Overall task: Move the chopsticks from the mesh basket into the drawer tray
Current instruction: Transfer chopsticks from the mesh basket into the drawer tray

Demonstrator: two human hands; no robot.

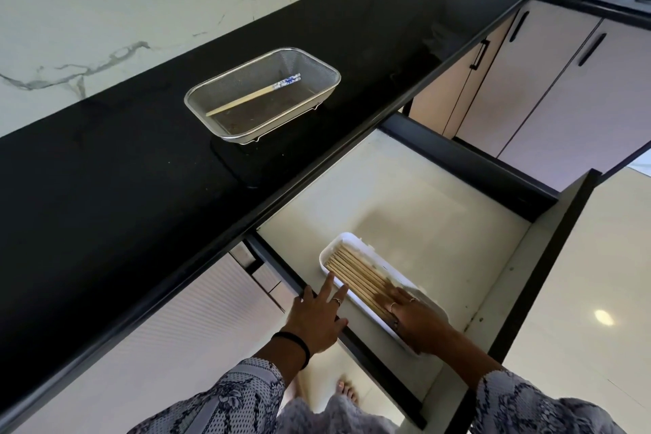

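Lying slantwise in the mesh basket, one pair of chopsticks is left: pale wooden shafts, blue-and-white patterned tops pointing toward the basket's far right corner, tips toward its near left corner. They look like two sticks pressed side by side; cannot tell more at this size.

Basket sits on the black worktop, about mid-depth, well back from the front edge.

Below the front edge, the drawer is pulled open. White tray rests on the drawer floor near its front left corner, already holding a row of plain wooden chopsticks laid parallel.

Right hand lies flat on the tray's near end, fingers spread over the sticks, pressing rather than gripping. Left hand is just beside the tray's left wall, fingers extended and loose, holding nothing; fingertips near or touching the wall, unclear which.

Handling judgement: light, stiff, thin, smooth; apt to roll or slip apart if pinched at one end. Best taken mid-shaft, both sticks together between thumb and fingers, lifted clear of the mesh wall. Lacquered tops probably slicker than the bare wood. Task nearly done.
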